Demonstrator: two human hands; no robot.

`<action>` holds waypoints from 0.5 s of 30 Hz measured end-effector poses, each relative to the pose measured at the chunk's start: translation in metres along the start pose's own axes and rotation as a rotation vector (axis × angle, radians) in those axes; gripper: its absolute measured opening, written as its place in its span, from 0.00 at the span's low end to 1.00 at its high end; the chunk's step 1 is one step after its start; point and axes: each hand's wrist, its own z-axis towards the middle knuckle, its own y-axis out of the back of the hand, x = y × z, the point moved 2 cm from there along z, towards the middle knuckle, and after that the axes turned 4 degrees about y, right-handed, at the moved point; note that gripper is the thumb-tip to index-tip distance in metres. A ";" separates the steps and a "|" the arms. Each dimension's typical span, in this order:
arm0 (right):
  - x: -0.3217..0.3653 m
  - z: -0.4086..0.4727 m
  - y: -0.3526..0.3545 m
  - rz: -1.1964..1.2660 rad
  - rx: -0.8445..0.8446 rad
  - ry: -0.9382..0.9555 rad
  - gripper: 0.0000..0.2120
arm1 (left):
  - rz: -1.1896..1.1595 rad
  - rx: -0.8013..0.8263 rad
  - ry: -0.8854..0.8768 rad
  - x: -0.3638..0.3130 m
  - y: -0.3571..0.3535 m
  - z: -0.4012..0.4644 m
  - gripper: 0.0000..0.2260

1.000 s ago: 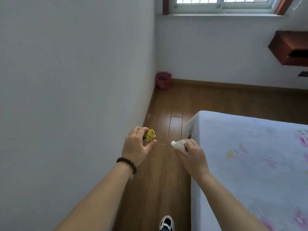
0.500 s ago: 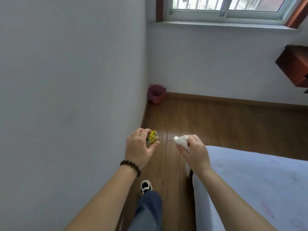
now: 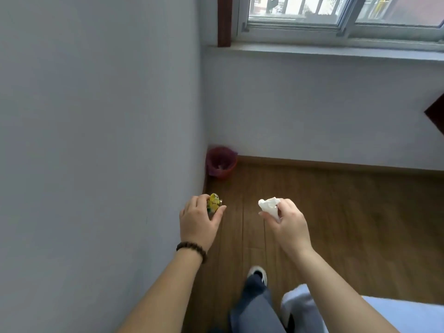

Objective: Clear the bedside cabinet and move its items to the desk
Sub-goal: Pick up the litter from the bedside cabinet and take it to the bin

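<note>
Pinching yellow wrapper [image 3: 213,203] between fingers [image 3: 219,211]

Yellow wrapper [image 3: 213,203], white tissue [image 3: 269,205]

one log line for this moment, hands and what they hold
left hand: grips yellow wrapper | right hand: pinches white tissue | ahead: red bin in corner

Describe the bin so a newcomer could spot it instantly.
Find the window, then drop to the floor corner where the two white walls meet. The bin stands there, small and round with a purplish-red liner, the only thing standing on the wood floor near that corner.
</note>
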 end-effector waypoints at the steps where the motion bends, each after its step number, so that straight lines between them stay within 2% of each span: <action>1: -0.007 0.020 -0.007 0.002 0.009 -0.002 0.12 | -0.009 -0.008 0.014 -0.001 -0.009 0.020 0.20; 10: -0.098 0.249 -0.078 0.045 0.118 -0.058 0.12 | 0.041 -0.035 0.101 -0.004 -0.133 0.228 0.16; 15: -0.153 0.388 -0.136 0.046 0.255 -0.088 0.11 | 0.089 0.071 0.228 0.013 -0.218 0.351 0.16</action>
